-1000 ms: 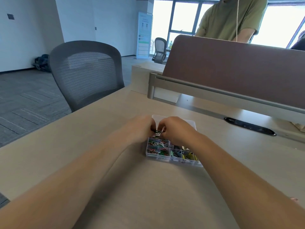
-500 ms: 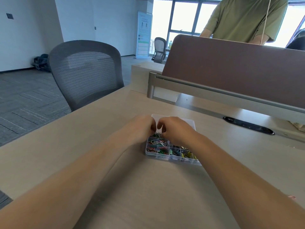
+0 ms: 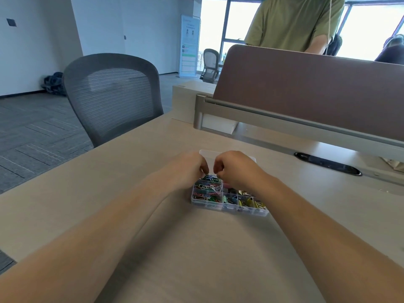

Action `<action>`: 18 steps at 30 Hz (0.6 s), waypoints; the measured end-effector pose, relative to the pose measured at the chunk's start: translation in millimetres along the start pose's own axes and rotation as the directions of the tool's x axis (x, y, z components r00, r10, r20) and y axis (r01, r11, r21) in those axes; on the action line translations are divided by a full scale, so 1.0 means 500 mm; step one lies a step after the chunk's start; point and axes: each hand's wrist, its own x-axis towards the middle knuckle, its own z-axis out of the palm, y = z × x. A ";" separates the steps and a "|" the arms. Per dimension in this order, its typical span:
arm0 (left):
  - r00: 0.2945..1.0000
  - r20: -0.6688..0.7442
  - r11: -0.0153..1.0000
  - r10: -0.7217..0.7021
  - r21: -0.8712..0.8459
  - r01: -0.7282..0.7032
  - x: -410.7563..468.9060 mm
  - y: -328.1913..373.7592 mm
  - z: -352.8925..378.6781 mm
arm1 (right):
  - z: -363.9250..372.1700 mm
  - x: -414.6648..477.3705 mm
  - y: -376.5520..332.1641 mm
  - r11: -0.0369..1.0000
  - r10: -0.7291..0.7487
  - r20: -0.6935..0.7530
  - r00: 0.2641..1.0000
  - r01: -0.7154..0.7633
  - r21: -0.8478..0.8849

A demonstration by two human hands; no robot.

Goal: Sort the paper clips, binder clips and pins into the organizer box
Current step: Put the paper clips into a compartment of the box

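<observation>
Squarely ahead on the pale wooden desk (image 3: 109, 204) sits the clear plastic organizer box (image 3: 229, 208), its lid (image 3: 210, 158) lying open behind it. Colourful wire paper clips (image 3: 207, 189) fill the left compartments, and yellow and green binder clips (image 3: 247, 202) fill the right ones. The 2 hands meet over the far-left compartment. The left hand (image 3: 188, 167) and right hand (image 3: 237, 169) both have curled fingers just above the clips, but I cannot tell whether either pinches anything.
</observation>
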 end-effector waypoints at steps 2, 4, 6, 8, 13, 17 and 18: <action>1.000 0.006 1.000 0.002 0.005 -0.002 0.000 0.004 -0.001 | 0.000 0.000 0.001 1.000 0.012 0.012 1.000 -0.012 -0.007; 1.000 0.026 1.000 0.010 0.009 -0.010 0.001 0.005 0.001 | 0.003 0.001 0.004 1.000 0.016 0.026 1.000 -0.016 -0.015; 0.999 0.042 1.000 0.013 0.019 -0.013 0.000 0.005 0.001 | 0.008 0.004 0.004 1.000 0.018 0.036 0.999 -0.017 -0.025; 1.000 0.023 1.000 0.013 0.023 -0.014 0.001 0.004 0.000 | 0.011 0.005 0.003 0.999 0.019 0.035 0.999 -0.018 -0.040; 1.000 -0.023 1.000 0.001 0.019 -0.001 0.007 -0.008 -0.013 | 0.014 0.005 0.003 1.000 -0.006 -0.018 1.000 0.006 -0.013; 1.000 0.009 0.998 0.025 0.049 -0.026 0.005 -0.002 -0.014 | 0.014 0.003 -0.003 1.000 -0.013 0.017 1.000 0.013 0.001; 0.999 0.021 0.998 0.033 0.058 -0.034 0.007 0.001 -0.012 | 0.015 0.004 -0.004 1.000 -0.008 0.032 0.999 0.008 -0.005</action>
